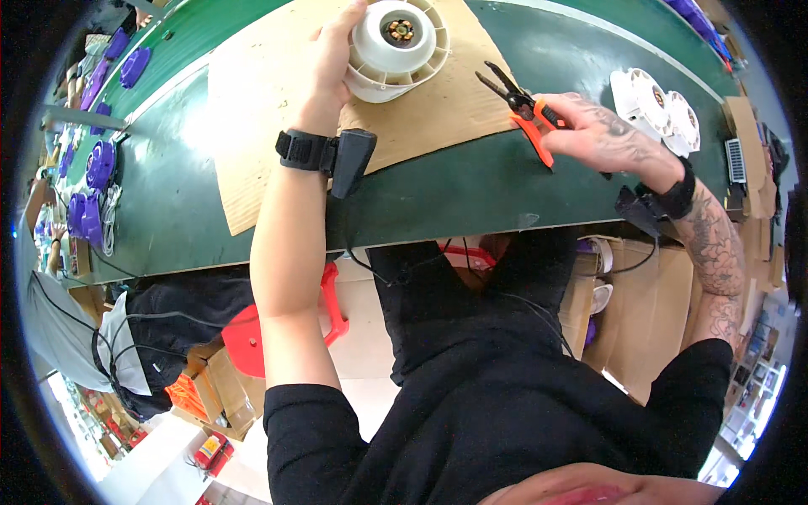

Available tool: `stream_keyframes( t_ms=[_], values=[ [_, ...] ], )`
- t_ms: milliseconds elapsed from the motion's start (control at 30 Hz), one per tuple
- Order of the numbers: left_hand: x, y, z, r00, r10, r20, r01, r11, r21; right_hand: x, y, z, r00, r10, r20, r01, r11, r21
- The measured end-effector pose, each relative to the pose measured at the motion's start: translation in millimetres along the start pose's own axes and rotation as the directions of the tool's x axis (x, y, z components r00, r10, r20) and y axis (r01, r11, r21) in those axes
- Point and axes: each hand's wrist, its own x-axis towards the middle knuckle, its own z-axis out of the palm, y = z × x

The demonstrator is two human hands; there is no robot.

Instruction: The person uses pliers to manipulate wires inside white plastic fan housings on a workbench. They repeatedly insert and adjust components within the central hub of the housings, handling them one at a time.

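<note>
My left hand is closed on the left edge of a round white plastic fan housing. A small motor with copper windings shows in the housing's centre. To the right, my right hand grips orange-handled pliers, whose dark jaws stand apart and point up and left, away from the housing. Under the housing lies a flat sheet of brown cardboard. Both wrists wear black straps with small dark devices.
On the green workbench, two white plastic fan parts lie at the right. Purple housings and a white cable bundle sit at the left, near another person. A red stool and open cardboard boxes stand below.
</note>
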Motion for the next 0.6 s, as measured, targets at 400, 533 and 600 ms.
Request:
stream_keyframes(
  t_ms=[400, 533, 600],
  values=[
    [-20, -13, 39, 0.995, -0.078, 0.067, 0.08, 0.996, -0.026, -8, 67, 32, 0.972, -0.044, -0.233, 0.138, 0.903, 0.406],
    [-34, -33, 56, 0.977, -0.176, 0.118, 0.186, 0.979, -0.084, -37, 29, -9, 0.948, -0.157, -0.275, 0.106, 0.976, -0.19],
    [-44, -41, 74, 0.973, -0.19, 0.132, 0.198, 0.979, -0.048, -43, 36, -19, 0.845, -0.386, -0.371, 0.133, 0.823, -0.552]
  ],
)
